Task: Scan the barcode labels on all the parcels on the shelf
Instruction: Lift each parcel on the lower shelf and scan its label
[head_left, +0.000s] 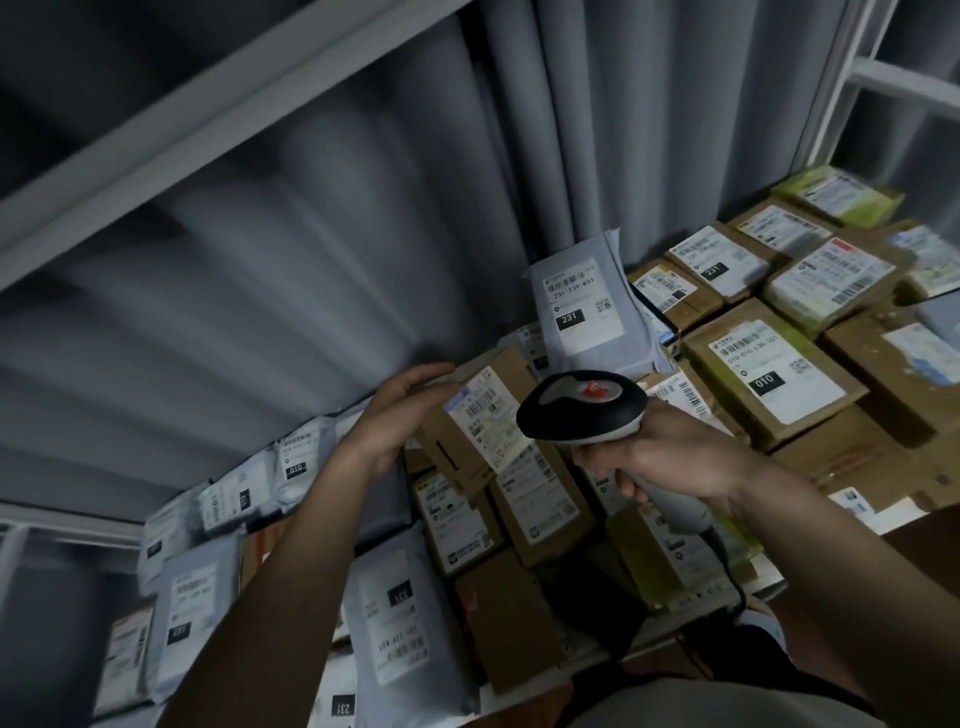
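My right hand (660, 457) grips the handle of a black-and-white barcode scanner (582, 402), whose head points at a tilted brown cardboard box (467, 421) with a white barcode label. My left hand (395, 415) holds that box at its left side, fingers extended along its upper edge. Under and around it lie many more parcels on the shelf: brown boxes (769, 374) with labels marked 010 and 231, and a grey mailer bag (587, 306) leaning upright against the curtain behind.
Grey mailer bags (395, 613) fill the shelf's left and near side. More labelled boxes (826, 275) cover the right end. A white shelf beam (218, 119) runs overhead, grey curtain folds hang behind, and a white frame (883, 73) stands at top right.
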